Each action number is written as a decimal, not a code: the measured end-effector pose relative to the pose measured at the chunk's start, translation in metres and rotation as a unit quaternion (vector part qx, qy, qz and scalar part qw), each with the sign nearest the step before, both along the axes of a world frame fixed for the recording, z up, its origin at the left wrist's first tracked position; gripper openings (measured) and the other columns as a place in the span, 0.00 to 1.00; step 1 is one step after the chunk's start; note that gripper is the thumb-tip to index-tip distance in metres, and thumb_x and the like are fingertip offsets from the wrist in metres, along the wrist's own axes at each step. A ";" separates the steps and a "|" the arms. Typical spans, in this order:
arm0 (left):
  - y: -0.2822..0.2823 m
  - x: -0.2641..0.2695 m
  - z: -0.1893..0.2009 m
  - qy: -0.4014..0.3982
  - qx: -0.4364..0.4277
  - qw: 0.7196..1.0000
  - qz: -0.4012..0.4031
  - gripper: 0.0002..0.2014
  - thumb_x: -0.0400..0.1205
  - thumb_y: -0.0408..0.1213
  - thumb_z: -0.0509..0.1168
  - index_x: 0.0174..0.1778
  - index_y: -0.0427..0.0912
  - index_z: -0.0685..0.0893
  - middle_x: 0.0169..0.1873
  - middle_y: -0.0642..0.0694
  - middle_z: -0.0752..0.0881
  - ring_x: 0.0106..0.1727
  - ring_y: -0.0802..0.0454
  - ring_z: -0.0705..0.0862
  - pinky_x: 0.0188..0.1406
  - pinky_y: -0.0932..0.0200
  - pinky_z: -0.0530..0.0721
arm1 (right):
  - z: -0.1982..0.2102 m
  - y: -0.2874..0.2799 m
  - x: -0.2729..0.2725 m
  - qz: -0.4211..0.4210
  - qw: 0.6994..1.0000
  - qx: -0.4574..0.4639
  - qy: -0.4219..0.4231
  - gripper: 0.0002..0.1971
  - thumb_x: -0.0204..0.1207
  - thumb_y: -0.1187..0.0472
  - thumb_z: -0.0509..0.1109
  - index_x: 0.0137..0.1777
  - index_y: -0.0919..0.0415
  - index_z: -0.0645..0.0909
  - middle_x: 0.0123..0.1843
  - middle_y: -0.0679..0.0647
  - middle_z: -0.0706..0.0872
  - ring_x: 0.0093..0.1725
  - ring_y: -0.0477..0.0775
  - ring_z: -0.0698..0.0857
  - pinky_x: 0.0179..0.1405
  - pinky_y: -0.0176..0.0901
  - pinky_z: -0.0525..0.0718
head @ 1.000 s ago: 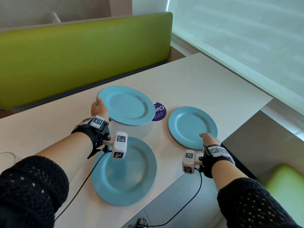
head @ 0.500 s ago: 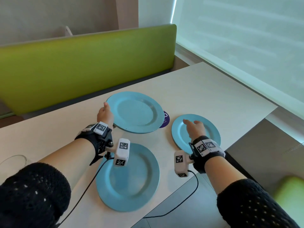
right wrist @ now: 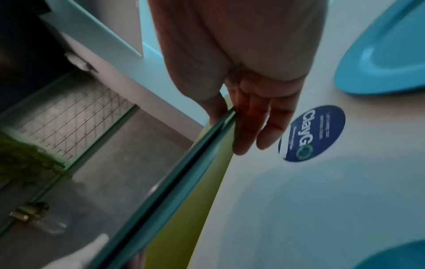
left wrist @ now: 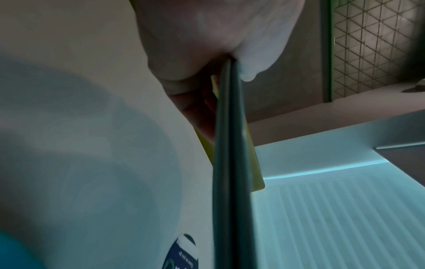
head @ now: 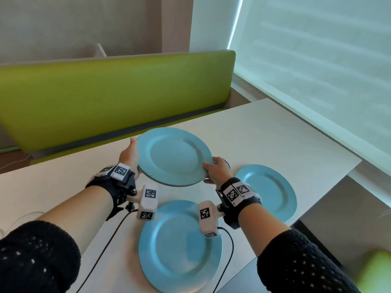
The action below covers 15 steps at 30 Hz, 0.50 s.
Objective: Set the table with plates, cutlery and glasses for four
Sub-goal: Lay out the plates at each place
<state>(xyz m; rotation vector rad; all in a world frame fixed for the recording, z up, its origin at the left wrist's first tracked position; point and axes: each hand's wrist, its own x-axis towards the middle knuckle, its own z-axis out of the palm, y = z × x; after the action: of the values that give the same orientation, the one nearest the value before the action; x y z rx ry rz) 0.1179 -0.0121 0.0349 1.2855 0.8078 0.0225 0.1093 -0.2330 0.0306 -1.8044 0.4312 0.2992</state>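
Two stacked blue plates (head: 173, 155) hang a little above the white table (head: 275, 134), tilted slightly. My left hand (head: 129, 155) pinches their left rim and my right hand (head: 215, 170) pinches the right rim, thumb on top and fingers beneath. In the left wrist view the two rims (left wrist: 227, 163) run edge-on from the left hand (left wrist: 230, 60). The right wrist view shows the same double edge (right wrist: 174, 182) under the right hand (right wrist: 241, 102). A third blue plate (head: 179, 250) lies flat near me. Another blue plate (head: 273, 191) lies at the right, near the table edge.
A round dark blue sticker (right wrist: 312, 132) sits on the table under the held plates. A green bench back (head: 116, 96) runs along the table's far side. A blinded window (head: 317, 70) is on the right. Black cables (head: 105, 248) trail from both wrists.
My right hand left the right-hand plate and took the right rim of the stacked plates. The stack, held only by my left hand before, now sits higher and farther from me.
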 end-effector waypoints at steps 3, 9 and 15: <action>0.023 0.000 -0.006 -0.003 0.009 1.000 0.006 0.24 0.83 0.54 0.55 0.64 0.38 0.79 0.60 0.39 0.85 0.54 0.40 0.86 0.56 0.49 0.82 | -0.003 0.015 0.006 -0.020 0.997 0.073 0.028 0.20 0.80 0.66 0.64 0.72 0.59 0.69 0.51 0.58 0.81 0.38 0.51 0.82 0.30 0.43 0.82; 0.075 0.000 -0.004 0.014 0.061 0.997 0.036 0.25 0.87 0.49 0.49 0.74 0.36 0.72 0.70 0.38 0.77 0.71 0.38 0.77 0.70 0.44 0.77 | -0.011 0.039 0.018 -0.025 0.987 0.153 0.036 0.19 0.82 0.68 0.62 0.72 0.60 0.71 0.47 0.57 0.83 0.37 0.54 0.84 0.25 0.43 0.85; 0.132 0.002 -0.008 0.037 0.159 0.972 0.169 0.25 0.88 0.45 0.45 0.73 0.33 0.73 0.72 0.31 0.75 0.71 0.34 0.75 0.70 0.42 0.75 | -0.028 0.049 0.033 -0.080 0.973 0.212 0.051 0.20 0.82 0.70 0.61 0.72 0.59 0.72 0.43 0.56 0.84 0.36 0.57 0.84 0.28 0.46 0.84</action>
<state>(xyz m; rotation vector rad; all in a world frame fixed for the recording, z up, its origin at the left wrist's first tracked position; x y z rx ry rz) 0.1195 0.1195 0.0274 1.4400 1.1139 0.3919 0.1423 -0.1844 0.0023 -1.3335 0.5372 0.3430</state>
